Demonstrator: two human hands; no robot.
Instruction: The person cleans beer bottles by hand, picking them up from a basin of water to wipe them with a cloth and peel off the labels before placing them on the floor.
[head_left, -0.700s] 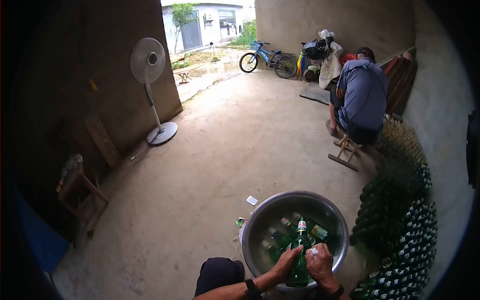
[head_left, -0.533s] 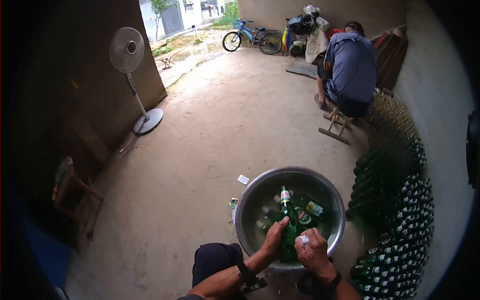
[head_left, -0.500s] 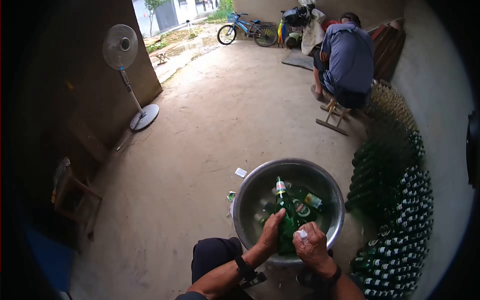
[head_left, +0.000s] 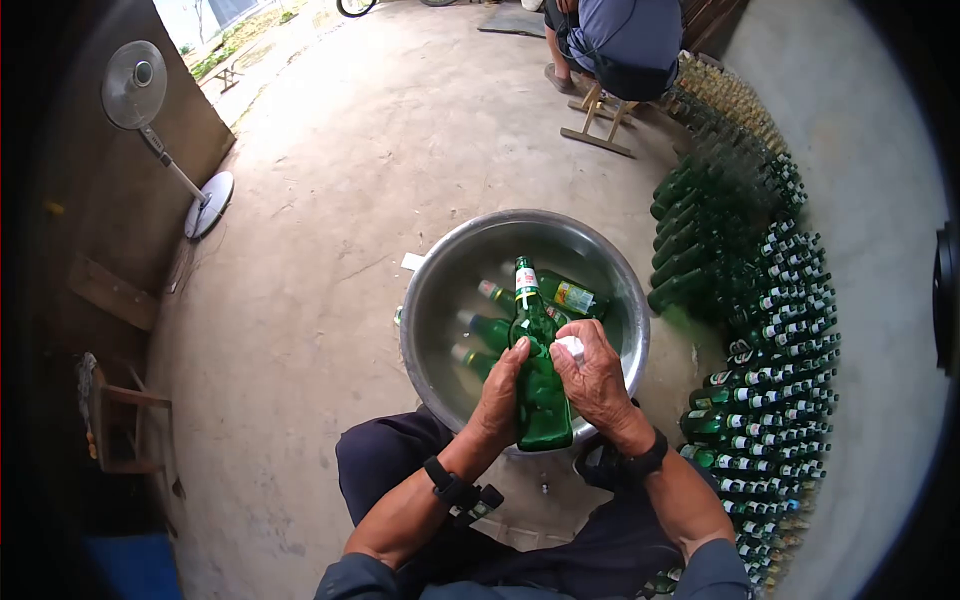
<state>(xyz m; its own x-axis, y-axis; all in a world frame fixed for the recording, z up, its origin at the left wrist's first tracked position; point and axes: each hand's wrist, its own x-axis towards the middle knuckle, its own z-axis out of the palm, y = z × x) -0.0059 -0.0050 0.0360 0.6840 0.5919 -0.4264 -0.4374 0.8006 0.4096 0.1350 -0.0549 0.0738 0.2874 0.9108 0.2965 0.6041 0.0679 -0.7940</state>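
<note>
My left hand [head_left: 496,396] is wrapped around the side of a green glass bottle [head_left: 542,395], which leans neck away from me over the near part of a metal basin [head_left: 418,365]. A red-and-white label [head_left: 526,281] is still around its neck. My right hand [head_left: 597,380] is closed on a small crumpled white wad [head_left: 572,346], right beside the bottle's body. Beyond the bottle, more green bottles [head_left: 489,331] lie in the basin's cloudy water. One of them carries a yellowish label [head_left: 574,297].
Rows of stacked green bottles [head_left: 765,440] line the wall on my right. Farther off, a person [head_left: 625,45] sits on a wooden stool [head_left: 600,125]. A standing fan [head_left: 135,85] is at the left, with a wooden chair [head_left: 130,430] nearer. White scrap [head_left: 411,262] lies beside the basin.
My view has tilted down and shifted right, so basin and hands appear higher and further left. The bottle stays in my left hand; my right hand keeps the white wad beside it.
</note>
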